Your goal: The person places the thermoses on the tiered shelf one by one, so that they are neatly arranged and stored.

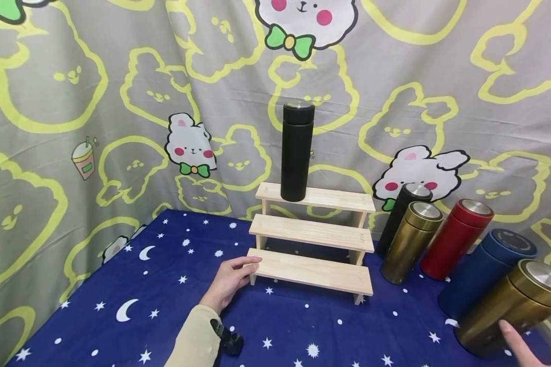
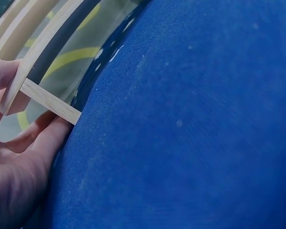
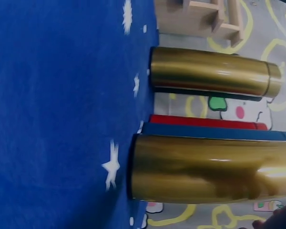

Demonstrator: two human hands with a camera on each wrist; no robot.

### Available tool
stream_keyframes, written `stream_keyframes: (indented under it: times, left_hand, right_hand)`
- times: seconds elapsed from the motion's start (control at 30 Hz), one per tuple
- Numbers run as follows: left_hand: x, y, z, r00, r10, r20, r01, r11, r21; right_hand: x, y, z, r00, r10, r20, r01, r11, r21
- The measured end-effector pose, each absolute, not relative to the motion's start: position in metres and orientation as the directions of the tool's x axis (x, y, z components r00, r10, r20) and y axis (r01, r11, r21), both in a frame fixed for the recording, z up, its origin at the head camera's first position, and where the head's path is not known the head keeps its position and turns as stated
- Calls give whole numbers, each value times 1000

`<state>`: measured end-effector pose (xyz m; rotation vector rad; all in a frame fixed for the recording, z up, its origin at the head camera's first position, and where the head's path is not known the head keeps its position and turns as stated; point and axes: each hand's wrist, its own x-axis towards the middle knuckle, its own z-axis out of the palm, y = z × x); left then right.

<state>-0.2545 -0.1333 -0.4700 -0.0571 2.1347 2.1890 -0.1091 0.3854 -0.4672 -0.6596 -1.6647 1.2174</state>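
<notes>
My left hand (image 1: 229, 280) grips the left end of the lowest step of a three-tier wooden stand (image 1: 309, 270). In the left wrist view its thumb lies at the board's edge, with fingers below near the stand's leg (image 2: 52, 101). A tall black thermos (image 1: 296, 158) stands upright on the top step. At the right edge, my right hand (image 1: 522, 349) is beside a large gold thermos (image 1: 496, 318), fingers spread. One fingertip overlaps the thermos in the head view; whether it touches cannot be told. Most of this hand is out of frame.
Behind the large gold thermos stand a blue thermos (image 1: 473, 280), a red thermos (image 1: 450, 244), a smaller gold thermos (image 1: 406, 250) and another black thermos (image 1: 395, 219). A blue star-patterned cloth (image 1: 183, 306) covers the table. A patterned curtain (image 1: 239, 102) hangs behind.
</notes>
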Motion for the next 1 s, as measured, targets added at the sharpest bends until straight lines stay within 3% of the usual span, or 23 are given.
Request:
stream_keyframes:
  times: [0.1, 0.33, 0.5, 0.7, 1.0]
  left_hand:
    - [-255, -134, -470, -996, 36, -86, -87, -27, 996]
    - [-252, -134, -471, -995, 26, -96, -97, -20, 995]
    - [-252, -133, -469, -995, 30, -94, -94, -22, 995]
    - [-255, -133, -469, -996, 27, -87, -88, -27, 996]
    - [-254, -132, -471, -996, 28, -83, -84, -25, 996]
  right_hand:
    - [-111, 359, -441, -402, 877, 263, -12, 282, -959]
    - [-123, 375, -449, -529, 835, 149, 114, 244, -963]
    - [-121, 372, -434, -599, 788, 141, 35, 201, -979]
    - [-122, 378, -436, -632, 768, 102, 186, 278, -942]
    - [-123, 386, -439, -653, 751, 99, 210, 305, -929]
